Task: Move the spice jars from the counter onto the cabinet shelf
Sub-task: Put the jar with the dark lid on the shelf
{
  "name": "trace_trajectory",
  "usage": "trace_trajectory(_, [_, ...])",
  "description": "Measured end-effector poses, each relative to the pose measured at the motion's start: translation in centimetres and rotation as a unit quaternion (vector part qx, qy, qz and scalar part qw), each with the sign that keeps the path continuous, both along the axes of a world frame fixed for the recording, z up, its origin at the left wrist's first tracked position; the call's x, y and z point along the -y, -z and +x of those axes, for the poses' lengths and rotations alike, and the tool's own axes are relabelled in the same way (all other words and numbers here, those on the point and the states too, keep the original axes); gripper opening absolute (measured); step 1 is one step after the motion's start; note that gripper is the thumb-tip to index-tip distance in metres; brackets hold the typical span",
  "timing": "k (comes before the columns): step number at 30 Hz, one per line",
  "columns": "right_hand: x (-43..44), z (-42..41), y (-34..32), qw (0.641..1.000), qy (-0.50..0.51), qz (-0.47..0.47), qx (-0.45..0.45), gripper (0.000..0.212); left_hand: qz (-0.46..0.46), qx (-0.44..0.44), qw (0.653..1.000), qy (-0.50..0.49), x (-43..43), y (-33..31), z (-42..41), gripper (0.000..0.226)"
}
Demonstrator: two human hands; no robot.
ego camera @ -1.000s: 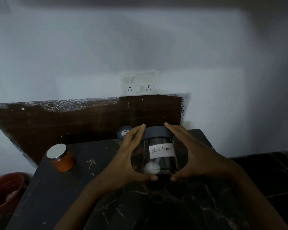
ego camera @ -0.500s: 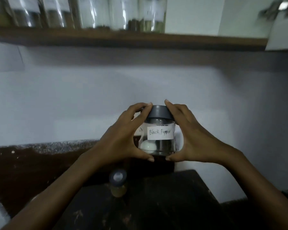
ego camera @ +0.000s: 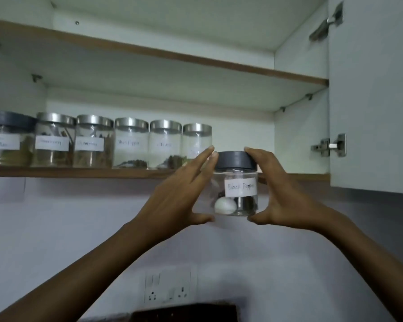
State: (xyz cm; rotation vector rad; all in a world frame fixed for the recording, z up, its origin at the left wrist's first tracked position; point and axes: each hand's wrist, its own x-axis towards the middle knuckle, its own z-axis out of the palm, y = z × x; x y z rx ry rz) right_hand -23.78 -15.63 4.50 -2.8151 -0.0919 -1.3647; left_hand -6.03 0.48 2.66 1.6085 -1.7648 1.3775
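Overhead, five clear round steel-lidded jars [ego camera: 130, 142] with white paper labels and one grey-lidded jar [ego camera: 7, 138] at far left line the wood-edged cabinet shelf [ego camera: 79, 173]. Just right of that row, level with the shelf's front edge, the clear Black Pepper jar [ego camera: 240, 189] is upright, gripped by the left hand [ego camera: 179, 196] and right hand [ego camera: 282, 198], fingers at its grey lid, thumbs under its base. A white cabinet door [ego camera: 370, 89] stands open at right, and a wall socket [ego camera: 170, 287] sits below.

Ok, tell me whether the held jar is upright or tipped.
Upright. The jar has its lid on top and label level, held between left hand and right hand.
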Motion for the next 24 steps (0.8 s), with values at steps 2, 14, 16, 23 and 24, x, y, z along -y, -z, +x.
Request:
trace_trajectory(2, [1.3,-0.1,-1.5,1.000,-0.006,0.008,0.030,0.115,-0.030,0.029,0.998,-0.052,0.7,-0.7,1.3,0.112])
trace_trajectory(14, [7.8,5.4,-5.5,0.996,0.003,0.072,0.054,0.109,-0.038,-0.014,0.974,-0.222,3.8,1.8,9.1,0.111])
trace_trajectory(16, [8.4,6.7,-5.6,0.996,0.016,0.077,0.043,0.111,-0.034,-0.015,0.976,-0.217,3.8,1.9,9.4,0.110])
trace_trajectory(23, [9.4,9.3,-6.0,0.989,0.029,0.145,0.012,0.115,-0.032,-0.012,0.976,-0.216,4.0,2.1,9.7,0.111])
trace_trajectory(24, [9.3,9.4,-6.1,0.987,0.020,0.162,0.006,0.114,-0.031,-0.010,0.976,-0.216,4.0,2.1,9.7,0.111])
